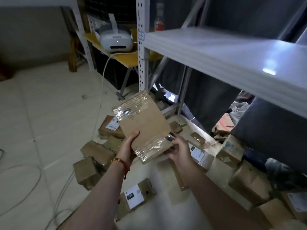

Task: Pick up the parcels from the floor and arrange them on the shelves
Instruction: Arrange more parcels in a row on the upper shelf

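A flat brown cardboard parcel (pixel 144 125) wrapped with clear tape is held up above the floor, tilted, in front of the shelf unit. My left hand (pixel 128 147) grips its near left corner, thumb on top. My right hand (pixel 180 150) holds the near right edge from below and the side. The grey metal shelf (pixel 232 58) stretches across the upper right, its top bare where visible. Several more parcels lie on the floor below, among them one with a white label (pixel 134 195) and a brown box (pixel 87 171).
A white upright post (pixel 142 52) stands left of the shelf. A white headset (pixel 115 39) sits on a yellow table at the back. Cables (pixel 34 180) trail over the pale tiled floor at left. More boxes (pixel 247 181) crowd the lower right under the shelf.
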Available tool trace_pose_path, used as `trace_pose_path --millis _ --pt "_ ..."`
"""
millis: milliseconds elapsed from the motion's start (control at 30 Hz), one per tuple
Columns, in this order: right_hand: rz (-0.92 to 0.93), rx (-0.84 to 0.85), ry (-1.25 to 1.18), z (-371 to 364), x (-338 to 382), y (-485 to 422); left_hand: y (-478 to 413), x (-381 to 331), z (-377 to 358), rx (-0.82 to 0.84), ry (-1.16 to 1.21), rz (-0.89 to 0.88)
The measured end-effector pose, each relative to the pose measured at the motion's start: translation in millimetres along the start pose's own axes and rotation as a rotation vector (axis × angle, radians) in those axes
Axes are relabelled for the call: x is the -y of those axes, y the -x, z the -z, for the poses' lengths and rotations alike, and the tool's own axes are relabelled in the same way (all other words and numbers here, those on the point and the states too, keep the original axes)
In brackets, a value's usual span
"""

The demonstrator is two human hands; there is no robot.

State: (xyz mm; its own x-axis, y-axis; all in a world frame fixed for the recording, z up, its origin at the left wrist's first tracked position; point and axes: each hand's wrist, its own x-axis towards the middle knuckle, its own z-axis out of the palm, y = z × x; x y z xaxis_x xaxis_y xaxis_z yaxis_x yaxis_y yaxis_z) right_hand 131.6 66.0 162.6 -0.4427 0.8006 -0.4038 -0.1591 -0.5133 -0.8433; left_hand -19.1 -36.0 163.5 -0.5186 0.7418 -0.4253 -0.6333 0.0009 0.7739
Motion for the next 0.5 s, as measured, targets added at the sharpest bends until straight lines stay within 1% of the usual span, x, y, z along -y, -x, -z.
trace_pose_path --millis 133,200,333,467,500 --pt "-0.069 -0.005 -0.023 -49 69 37 48 -70 -22 -0.048 0.056 0.034" --pt "-0.100 0.029 -0.021 -72 108 58 72 -105 -32 -0.040 0.065 0.052" --pt "-0.066 0.100 0.038 -111 181 102 121 -184 -61 -0.059 0.034 0.014" --pt "-0.031 0.105 0.059 -146 249 147 160 -259 -96 -0.037 -0.006 -0.015" --pt "-0.030 0.106 0.052 -155 266 159 171 -276 -105 -0.053 -0.018 -0.018"
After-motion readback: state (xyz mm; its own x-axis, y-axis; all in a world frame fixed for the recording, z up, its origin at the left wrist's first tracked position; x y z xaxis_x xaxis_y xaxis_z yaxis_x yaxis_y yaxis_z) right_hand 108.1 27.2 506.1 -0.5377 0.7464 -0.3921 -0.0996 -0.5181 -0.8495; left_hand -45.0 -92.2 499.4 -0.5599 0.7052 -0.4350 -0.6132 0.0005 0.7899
